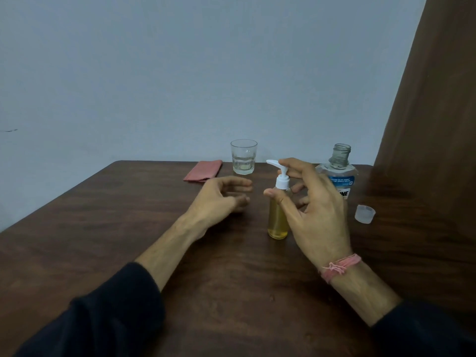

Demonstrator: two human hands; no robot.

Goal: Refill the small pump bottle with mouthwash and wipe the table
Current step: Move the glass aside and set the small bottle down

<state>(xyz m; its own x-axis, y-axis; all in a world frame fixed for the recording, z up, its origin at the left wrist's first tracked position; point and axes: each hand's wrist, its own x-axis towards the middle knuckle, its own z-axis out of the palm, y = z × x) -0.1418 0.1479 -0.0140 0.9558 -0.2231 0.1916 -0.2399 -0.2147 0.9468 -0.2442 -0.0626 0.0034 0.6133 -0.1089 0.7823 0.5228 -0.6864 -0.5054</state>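
The small pump bottle stands upright on the brown table, filled with yellowish liquid, its white pump head fitted on top. My right hand is around its top: the thumb touches the neck and the forefinger rests on the pump head, the other fingers spread. My left hand hovers just left of the bottle, fingers loosely curled, holding nothing. Behind my right hand stands the large mouthwash bottle, uncapped. Its clear cap lies on the table to the right. A folded pink cloth lies at the back.
A clear drinking glass with a little liquid in it stands near the table's far edge, between the cloth and the mouthwash bottle. A brown curtain hangs at the right. A pale wall rises behind the table.
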